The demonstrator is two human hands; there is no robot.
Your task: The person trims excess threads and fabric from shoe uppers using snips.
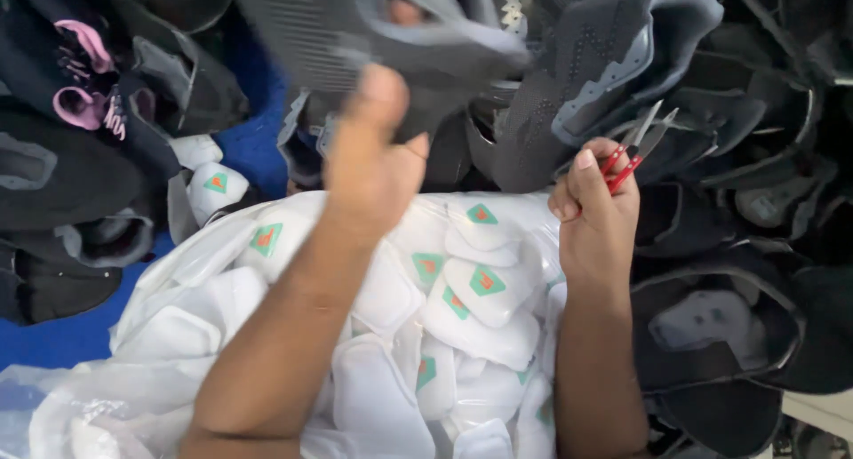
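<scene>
White padded pieces (484, 286) bearing green diamond labels (486, 281) fill clear bag (191, 263) below hands.

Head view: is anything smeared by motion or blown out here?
Head view: the left hand and the dark shoe upper it grips are motion-blurred; the right hand with red-handled snips is sharper; the white pieces in the clear bag look slightly overexposed.

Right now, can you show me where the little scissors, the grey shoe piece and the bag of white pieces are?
little scissors (641, 143), head view, on the crossed metal blades.
grey shoe piece (444, 50), head view, on its lower fabric edge.
bag of white pieces (191, 263), head view, on the clear plastic side.
</scene>
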